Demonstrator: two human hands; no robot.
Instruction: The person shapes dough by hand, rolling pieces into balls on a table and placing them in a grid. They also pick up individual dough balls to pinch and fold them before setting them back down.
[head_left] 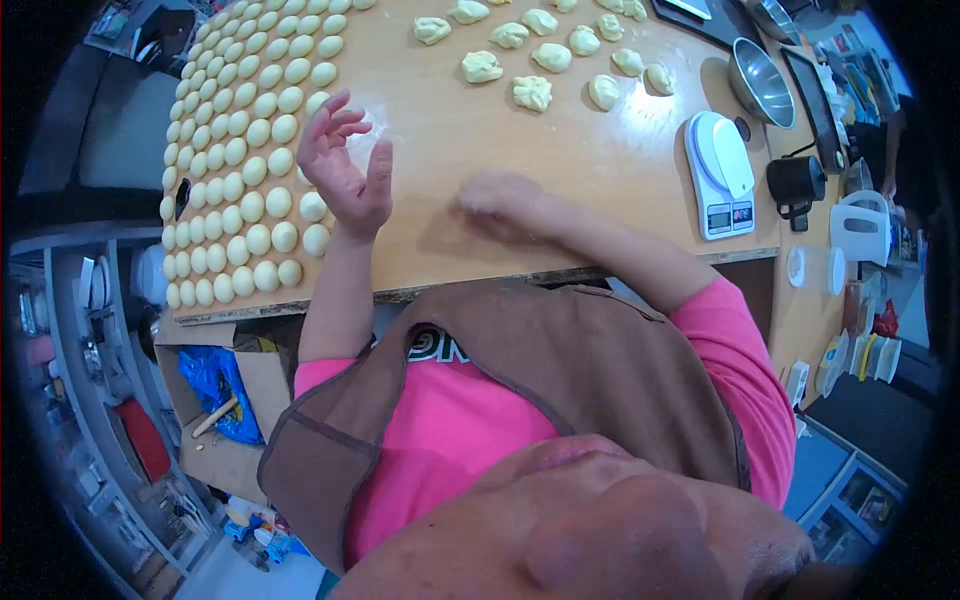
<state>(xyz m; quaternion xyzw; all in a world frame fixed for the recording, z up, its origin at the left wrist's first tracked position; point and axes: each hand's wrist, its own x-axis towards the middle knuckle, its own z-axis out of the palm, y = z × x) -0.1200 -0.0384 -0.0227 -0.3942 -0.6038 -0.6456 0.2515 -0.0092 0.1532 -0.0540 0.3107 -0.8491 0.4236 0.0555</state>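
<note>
My left hand [348, 170] is raised above the table beside the rows of smooth round dough balls [254, 206]; its fingers are spread and nothing is in them. Low over the bare middle of the wooden table [430, 262], my right hand [500, 200] is blurred by motion. Its fingers are smeared, and anything beneath the palm is hidden. Farther back lie several rough, uneven dough pieces [532, 93], apart from both hands.
At the right of the table stand a white kitchen scale [722, 165], a metal bowl [762, 84] and a black mug [796, 182]. A cardboard box [215, 462] with a blue bag sits below the left front edge. Another person's arm [892, 150] shows at far right.
</note>
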